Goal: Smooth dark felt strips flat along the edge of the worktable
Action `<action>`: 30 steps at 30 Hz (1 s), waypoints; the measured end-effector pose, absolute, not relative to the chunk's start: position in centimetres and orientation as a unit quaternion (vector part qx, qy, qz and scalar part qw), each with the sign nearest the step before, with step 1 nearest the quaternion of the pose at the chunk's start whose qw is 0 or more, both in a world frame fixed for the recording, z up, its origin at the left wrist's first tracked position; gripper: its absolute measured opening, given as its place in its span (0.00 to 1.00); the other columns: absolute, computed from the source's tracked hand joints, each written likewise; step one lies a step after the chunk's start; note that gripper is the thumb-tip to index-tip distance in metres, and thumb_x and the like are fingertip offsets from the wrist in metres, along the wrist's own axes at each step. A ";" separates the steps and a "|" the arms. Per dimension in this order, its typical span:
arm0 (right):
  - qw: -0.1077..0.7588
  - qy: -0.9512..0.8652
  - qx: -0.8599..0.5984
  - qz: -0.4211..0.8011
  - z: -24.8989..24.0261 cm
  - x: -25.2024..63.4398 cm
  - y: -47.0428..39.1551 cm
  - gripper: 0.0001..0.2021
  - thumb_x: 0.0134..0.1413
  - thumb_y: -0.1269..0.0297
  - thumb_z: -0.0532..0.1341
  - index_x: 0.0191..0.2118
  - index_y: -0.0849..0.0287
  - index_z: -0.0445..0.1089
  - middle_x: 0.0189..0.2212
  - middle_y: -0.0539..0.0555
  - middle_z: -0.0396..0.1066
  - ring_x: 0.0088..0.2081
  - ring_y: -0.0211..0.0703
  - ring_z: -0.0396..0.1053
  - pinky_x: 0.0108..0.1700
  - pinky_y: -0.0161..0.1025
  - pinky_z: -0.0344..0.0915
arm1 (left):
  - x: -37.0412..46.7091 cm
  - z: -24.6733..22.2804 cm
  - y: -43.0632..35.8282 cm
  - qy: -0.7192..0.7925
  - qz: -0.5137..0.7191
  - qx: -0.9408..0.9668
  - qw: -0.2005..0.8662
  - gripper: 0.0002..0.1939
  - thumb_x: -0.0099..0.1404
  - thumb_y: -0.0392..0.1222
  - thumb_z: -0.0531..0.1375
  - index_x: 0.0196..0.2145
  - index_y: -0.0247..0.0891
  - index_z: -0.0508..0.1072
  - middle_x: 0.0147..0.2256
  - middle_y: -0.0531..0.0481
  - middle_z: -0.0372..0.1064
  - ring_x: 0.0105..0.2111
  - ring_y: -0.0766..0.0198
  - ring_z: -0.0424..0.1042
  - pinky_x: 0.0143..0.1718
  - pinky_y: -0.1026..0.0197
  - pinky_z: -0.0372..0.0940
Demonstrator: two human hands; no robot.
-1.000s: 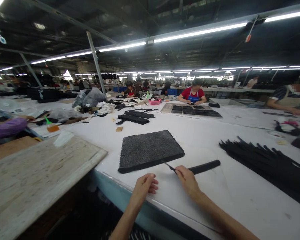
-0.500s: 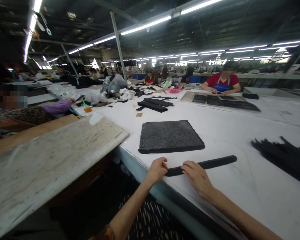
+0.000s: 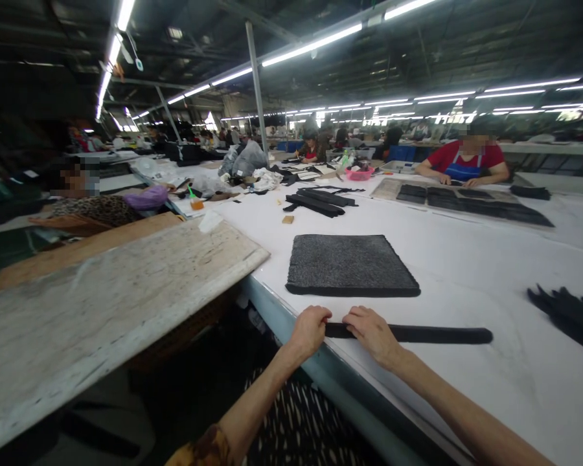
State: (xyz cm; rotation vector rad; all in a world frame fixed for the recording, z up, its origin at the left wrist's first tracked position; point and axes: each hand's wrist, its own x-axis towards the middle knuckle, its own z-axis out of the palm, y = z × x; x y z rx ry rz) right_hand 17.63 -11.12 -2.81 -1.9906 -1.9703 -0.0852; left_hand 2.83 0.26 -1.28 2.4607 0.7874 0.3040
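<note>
A long narrow black strip (image 3: 442,334) lies on the white table, near its front edge. My left hand (image 3: 311,330) pinches the strip's left end between curled fingers. Just to the right, my right hand (image 3: 372,331) has its fingers bent over the strip and grips it, with the rest of the strip running out to the right past the wrist. Beyond both hands lies a stack of dark grey fuzzy rectangular pieces (image 3: 352,262), apart from the strip.
A stained board (image 3: 126,291) is at the left. Black strips (image 3: 320,199) and a small tan block (image 3: 287,220) lie farther back. More black pieces (image 3: 568,317) are at the right. Two people work across the table and at left.
The view has turned left, so the surroundings appear shifted right. The strip's right end has swung nearer to me, and my right hand has come a little closer to my left.
</note>
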 end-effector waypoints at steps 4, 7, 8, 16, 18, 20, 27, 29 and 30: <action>0.193 -0.701 -0.684 -0.064 -3.5 17.6 -11.2 0.10 0.57 0.77 0.55 0.31 0.57 0.70 0.29 0.51 0.66 0.34 0.42 0.62 0.37 0.38 0.59 | 2.3 -1.5 0.6 0.282 0.107 0.921 0.246 0.15 0.60 0.28 0.51 0.36 0.37 0.76 0.34 0.47 0.72 0.39 0.60 0.67 0.43 0.59 0.61; 0.204 -0.713 -0.665 -0.090 -4.0 17.8 -11.4 0.10 0.57 0.77 0.54 0.31 0.58 0.69 0.29 0.52 0.66 0.33 0.42 0.62 0.36 0.38 0.59 | 2.0 -1.8 0.5 0.274 0.108 0.927 0.232 0.14 0.62 0.29 0.51 0.35 0.38 0.76 0.34 0.48 0.71 0.39 0.60 0.66 0.43 0.59 0.61; 0.201 -0.719 -0.658 -0.099 -4.1 17.8 -11.5 0.10 0.57 0.77 0.54 0.32 0.58 0.69 0.30 0.52 0.66 0.34 0.43 0.62 0.37 0.39 0.60 | 1.9 -2.0 0.4 0.270 0.111 0.929 0.227 0.14 0.62 0.30 0.51 0.34 0.39 0.76 0.34 0.48 0.70 0.39 0.60 0.66 0.42 0.59 0.62; 0.166 -0.770 -0.600 -0.140 -3.9 18.1 -12.4 0.10 0.60 0.75 0.51 0.39 0.61 0.69 0.33 0.55 0.67 0.36 0.45 0.61 0.39 0.41 0.61 | 0.8 -2.6 -0.1 0.181 0.123 0.964 0.149 0.13 0.65 0.29 0.49 0.35 0.37 0.73 0.35 0.48 0.68 0.38 0.61 0.63 0.40 0.61 0.62; 0.152 -0.778 -0.592 -0.144 -3.7 18.1 -12.5 0.10 0.60 0.76 0.51 0.39 0.61 0.69 0.33 0.55 0.66 0.35 0.45 0.61 0.38 0.41 0.61 | 0.5 -2.5 -0.1 0.152 0.115 0.975 0.113 0.12 0.66 0.30 0.49 0.34 0.37 0.72 0.35 0.48 0.67 0.38 0.61 0.62 0.40 0.60 0.61; 0.136 -0.785 -0.587 -0.146 -3.6 18.1 -12.5 0.11 0.60 0.77 0.51 0.40 0.62 0.69 0.32 0.55 0.66 0.34 0.44 0.61 0.37 0.41 0.60 | 0.3 -2.5 -0.2 0.125 0.105 0.983 0.080 0.10 0.66 0.30 0.50 0.34 0.36 0.70 0.35 0.48 0.66 0.38 0.60 0.62 0.41 0.60 0.61; 0.066 -0.796 -0.581 -0.155 -3.0 17.8 -12.6 0.11 0.57 0.78 0.52 0.42 0.63 0.68 0.34 0.55 0.65 0.34 0.44 0.60 0.37 0.41 0.59 | 0.1 -2.5 0.0 0.072 0.082 0.994 0.026 0.04 0.63 0.30 0.54 0.34 0.35 0.67 0.36 0.47 0.64 0.38 0.58 0.61 0.42 0.58 0.60; 0.046 -0.798 -0.576 -0.169 -2.7 17.6 -12.5 0.14 0.56 0.79 0.53 0.46 0.63 0.66 0.34 0.55 0.65 0.34 0.45 0.60 0.37 0.41 0.59 | 0.1 -2.5 0.0 0.067 0.080 0.994 0.023 0.04 0.63 0.30 0.54 0.34 0.35 0.67 0.36 0.47 0.64 0.38 0.58 0.61 0.43 0.58 0.60; 0.037 -0.798 -0.575 -0.177 -2.6 17.5 -12.5 0.15 0.55 0.79 0.53 0.48 0.62 0.65 0.34 0.55 0.65 0.34 0.45 0.60 0.37 0.42 0.58 | 0.0 -2.5 0.0 0.065 0.079 0.994 0.022 0.04 0.63 0.30 0.54 0.35 0.35 0.67 0.36 0.47 0.64 0.38 0.58 0.61 0.43 0.59 0.60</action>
